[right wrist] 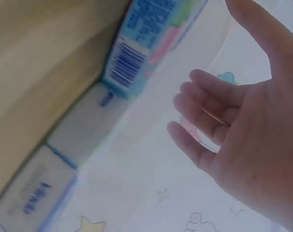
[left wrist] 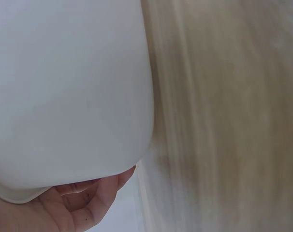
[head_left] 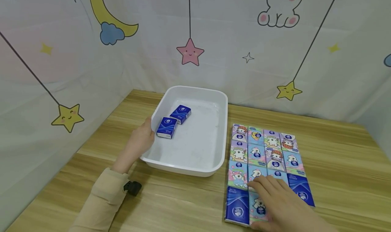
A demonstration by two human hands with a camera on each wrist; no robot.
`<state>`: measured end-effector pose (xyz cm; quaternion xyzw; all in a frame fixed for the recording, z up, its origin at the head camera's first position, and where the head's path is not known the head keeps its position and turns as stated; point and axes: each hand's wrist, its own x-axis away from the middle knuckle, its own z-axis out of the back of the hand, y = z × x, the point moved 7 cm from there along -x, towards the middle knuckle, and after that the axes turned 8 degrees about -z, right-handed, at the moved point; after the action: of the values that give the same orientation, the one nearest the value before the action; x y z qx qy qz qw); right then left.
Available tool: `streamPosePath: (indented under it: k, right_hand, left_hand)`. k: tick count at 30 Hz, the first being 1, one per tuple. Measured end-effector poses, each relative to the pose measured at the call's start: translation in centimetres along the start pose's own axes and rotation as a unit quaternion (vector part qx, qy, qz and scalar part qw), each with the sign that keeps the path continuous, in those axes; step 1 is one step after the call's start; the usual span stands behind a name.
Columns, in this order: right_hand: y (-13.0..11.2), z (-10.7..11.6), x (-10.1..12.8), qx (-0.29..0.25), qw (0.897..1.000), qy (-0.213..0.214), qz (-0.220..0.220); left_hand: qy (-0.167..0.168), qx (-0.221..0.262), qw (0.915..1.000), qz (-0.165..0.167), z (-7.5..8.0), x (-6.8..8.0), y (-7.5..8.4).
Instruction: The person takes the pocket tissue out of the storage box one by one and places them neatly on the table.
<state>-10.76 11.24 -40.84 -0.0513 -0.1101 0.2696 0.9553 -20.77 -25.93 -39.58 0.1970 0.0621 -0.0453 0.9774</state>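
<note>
the left hand (head_left: 141, 139) rests against the near-left wall of the white plastic tub (head_left: 195, 171), fingers lying relaxed along the rim rather than clamped round it, likely to steady the tub on the wooden table (head_left: 336, 177). the left wrist view shows the same: fingers (left wrist: 88, 198) under the curved white edge, loosely bent, gripping nothing firmly. inside the tub, near its left wall, lie two dark blue tissue packs (head_left: 174, 121), side by side and just touching, both flat on the floor of the tub.

the right hand (head_left: 279, 201) hovers flat over the block of tissue packs (head_left: 265, 150) laid in tidy rows just right of the tub, palm down, fingertips on or just above a pack in the near rows. in the right wrist view its fingers (right wrist: 204, 121) are spread and nearly straight, holding nothing. the packs sit edge to edge, within easy reach, most printed with cartoon bears, a few plain dark blue at the near corners
</note>
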Motion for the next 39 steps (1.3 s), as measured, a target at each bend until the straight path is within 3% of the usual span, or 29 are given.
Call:
streamPosePath:
  k: [4, 10, 23, 39]
  right_hand:
    - [-1.1, 2.0, -0.6, 0.034, 0.998, 0.049, 0.035]
    - [-2.8, 4.8, -1.5, 0.070, 0.983, 0.133, 0.106]
    - [-5.1, 7.4, -5.2, 0.082, 0.971, 0.153, 0.166]
    - [-7.9, 11.2, -12.7, 0.066, 0.976, 0.142, 0.152]
  left_hand:
    - [0.002, -0.001, 1.0000, -0.002, 0.1, 0.1, 0.0]
    - [0.001, -0.002, 1.0000, -0.002, 0.1, 0.1, 0.1]
    - [0.002, -0.003, 1.0000, -0.001, -0.1, 0.0, -0.2]
    - [-0.007, -0.003, 0.9999, 0.010, -0.1, 0.1, -0.1]
